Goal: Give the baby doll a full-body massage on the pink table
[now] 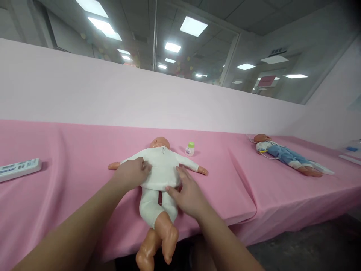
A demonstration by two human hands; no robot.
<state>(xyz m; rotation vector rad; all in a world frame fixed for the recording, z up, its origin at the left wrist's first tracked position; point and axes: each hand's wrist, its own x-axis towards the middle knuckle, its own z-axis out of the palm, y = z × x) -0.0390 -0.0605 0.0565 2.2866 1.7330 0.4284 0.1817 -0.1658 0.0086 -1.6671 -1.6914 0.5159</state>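
A baby doll (pixel 162 165) lies on its back on the pink-covered table, arms spread and bare lower legs hanging over the front edge. It wears a white long-sleeved shirt (pixel 163 169) and white pants (pixel 150 207). My left hand (pixel 132 174) is at the shirt's left side, its fingers curled in on the cloth. Against the shirt's right side and hem rests my right hand (pixel 189 192), thumb and fingers apart. Beside the doll's head stands a small bottle (pixel 190 149) with a green cap.
A second doll (pixel 284 152) in blue pants lies farther right on the pink cloth (pixel 217 203). At the far left is a white flat device (pixel 21 169) with printed labels. A white wall (pixel 141 98) with windows above it runs behind the table.
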